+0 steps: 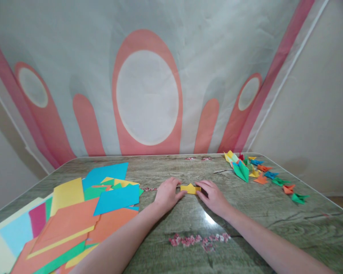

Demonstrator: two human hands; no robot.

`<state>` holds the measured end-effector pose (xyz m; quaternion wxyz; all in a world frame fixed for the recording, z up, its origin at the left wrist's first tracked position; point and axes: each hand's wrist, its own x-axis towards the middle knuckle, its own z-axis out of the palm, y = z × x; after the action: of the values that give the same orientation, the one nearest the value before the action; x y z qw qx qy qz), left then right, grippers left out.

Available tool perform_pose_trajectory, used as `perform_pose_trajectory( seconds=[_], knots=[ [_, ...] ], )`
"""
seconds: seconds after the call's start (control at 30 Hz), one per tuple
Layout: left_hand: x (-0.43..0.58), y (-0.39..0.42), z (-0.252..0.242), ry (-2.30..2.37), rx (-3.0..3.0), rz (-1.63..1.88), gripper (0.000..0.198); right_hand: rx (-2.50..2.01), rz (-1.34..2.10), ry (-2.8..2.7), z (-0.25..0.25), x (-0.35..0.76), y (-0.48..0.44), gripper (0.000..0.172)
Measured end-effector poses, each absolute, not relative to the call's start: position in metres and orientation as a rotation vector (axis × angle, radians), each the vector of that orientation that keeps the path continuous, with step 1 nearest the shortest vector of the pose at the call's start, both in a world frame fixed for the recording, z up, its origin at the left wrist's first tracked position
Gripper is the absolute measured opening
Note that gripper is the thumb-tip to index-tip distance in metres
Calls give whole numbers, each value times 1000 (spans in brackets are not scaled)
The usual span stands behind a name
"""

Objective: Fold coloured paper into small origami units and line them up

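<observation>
A small yellow folded paper boat (190, 189), with a raised peak in its middle, is held just at the table's surface between both hands. My left hand (169, 194) pinches its left end between thumb and fingers. At the right end, my right hand (213, 196) grips it the same way. Part of each end is hidden by the fingertips. Sheets of coloured paper lie left of my left arm, the nearest a blue sheet (117, 198).
Orange sheets (71, 217), a yellow sheet (68, 196) and strips spread over the table's left side. Several small folded paper figures stand at the right, among them a green one (299, 198) and a larger green folded piece (240, 172). A printed backdrop (148, 95) rises behind the table (246, 228).
</observation>
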<state>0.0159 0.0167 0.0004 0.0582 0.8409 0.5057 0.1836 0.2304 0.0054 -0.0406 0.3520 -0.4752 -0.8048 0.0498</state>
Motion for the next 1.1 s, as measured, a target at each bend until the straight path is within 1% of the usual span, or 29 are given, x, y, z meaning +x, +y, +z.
perform_pose_trajectory(
  seconds=[0.1,0.2,0.5,0.57,0.73,0.77,0.83,0.9,0.97,1.07,1.1],
  knots=[
    [18,19,-8,1429,2530,661,34,-1233,156,-2100,-41,231,6,28],
    [20,21,-14,1324,2522,732,30,-1198,199,-2126,-39,231,5,28],
    [20,21,-18,1153,2472,794,15,-1073,305,-2142,-39,229,0,41],
    [21,20,-19,1154,2446,820,18,-1040,332,-2115,-39,229,0,42],
    [23,18,-19,1108,2369,890,38,-994,375,-2042,-37,226,-1,46],
    [23,17,-18,1092,2378,885,39,-987,371,-2039,-37,226,-2,46],
    [24,15,-16,1072,2428,866,32,-971,347,-2026,-35,225,-2,46],
    [24,14,-14,1063,2475,870,20,-957,297,-1977,-33,224,-2,42],
    [24,14,-13,1065,2470,922,10,-948,214,-1889,-31,224,-2,32],
    [27,14,-12,1108,2355,1038,7,-938,71,-1798,-27,226,-3,10],
    [29,13,-12,1125,2299,1071,7,-939,30,-1793,-26,226,-4,6]
  ],
)
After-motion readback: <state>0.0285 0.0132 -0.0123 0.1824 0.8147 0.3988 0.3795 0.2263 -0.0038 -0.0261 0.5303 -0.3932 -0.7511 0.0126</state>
